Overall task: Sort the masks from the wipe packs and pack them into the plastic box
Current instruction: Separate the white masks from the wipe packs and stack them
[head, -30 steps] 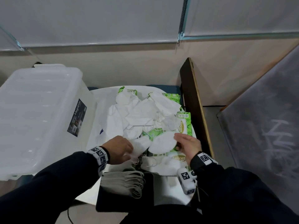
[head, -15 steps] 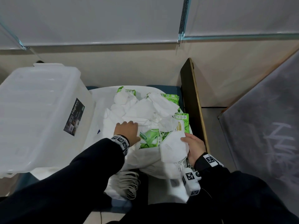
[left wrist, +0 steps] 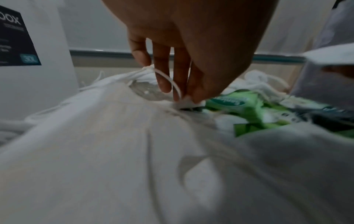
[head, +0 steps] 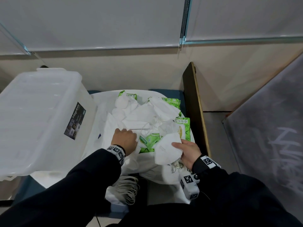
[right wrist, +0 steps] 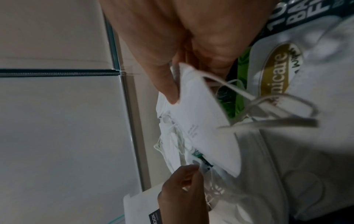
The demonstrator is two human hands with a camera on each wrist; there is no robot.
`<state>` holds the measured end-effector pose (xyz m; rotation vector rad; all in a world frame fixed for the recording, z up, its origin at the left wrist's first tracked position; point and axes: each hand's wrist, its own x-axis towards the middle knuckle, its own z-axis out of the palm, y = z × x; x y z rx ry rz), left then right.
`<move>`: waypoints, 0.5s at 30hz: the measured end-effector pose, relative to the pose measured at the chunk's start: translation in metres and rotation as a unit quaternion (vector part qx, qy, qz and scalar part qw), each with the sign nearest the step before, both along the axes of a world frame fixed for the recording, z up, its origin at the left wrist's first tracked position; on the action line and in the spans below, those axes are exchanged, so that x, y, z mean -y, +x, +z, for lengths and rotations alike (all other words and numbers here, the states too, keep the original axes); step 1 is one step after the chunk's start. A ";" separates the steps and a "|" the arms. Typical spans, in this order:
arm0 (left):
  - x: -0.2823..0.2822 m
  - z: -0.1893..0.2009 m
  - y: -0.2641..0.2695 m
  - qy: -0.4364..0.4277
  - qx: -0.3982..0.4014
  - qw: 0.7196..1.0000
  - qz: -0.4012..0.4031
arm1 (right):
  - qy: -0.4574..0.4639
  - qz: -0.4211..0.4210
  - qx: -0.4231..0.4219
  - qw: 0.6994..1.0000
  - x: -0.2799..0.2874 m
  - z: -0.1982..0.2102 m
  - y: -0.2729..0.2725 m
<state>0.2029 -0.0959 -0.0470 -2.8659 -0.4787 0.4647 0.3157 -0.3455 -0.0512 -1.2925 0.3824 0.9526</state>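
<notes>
While your right hand (head: 188, 153) pinches a folded white mask (head: 167, 149) between thumb and fingers at lower centre-right of the head view, your left hand (head: 125, 140) curls its fingertips (left wrist: 164, 84) onto the corner and ear loop of another mask (left wrist: 134, 78) in the pile (head: 144, 115) at centre. "Sanicare" reads on the green wipe packs (head: 183, 128); at least four show among the masks, which are too tangled to count. One clear plastic box (head: 37, 120) stands tilted at the left of the frame, its dark label reading "Megabox" and, in the left wrist view, "30L". A stack of masks (head: 127, 189) lies below the pile, near your left sleeve.
</notes>
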 end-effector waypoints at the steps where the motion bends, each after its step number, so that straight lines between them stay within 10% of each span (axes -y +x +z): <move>1: 0.005 0.002 -0.001 -0.005 0.005 1.000 -0.005 | 0.000 0.001 0.000 1.000 -0.001 0.001 0.000; 6: 0.012 0.014 -0.008 -0.094 0.127 0.985 0.067 | -0.009 -0.037 -0.013 0.999 -0.005 0.000 0.001; 15: -0.002 0.007 -0.002 -0.006 0.022 1.000 0.013 | -0.003 -0.013 0.007 1.000 -0.011 0.014 -0.020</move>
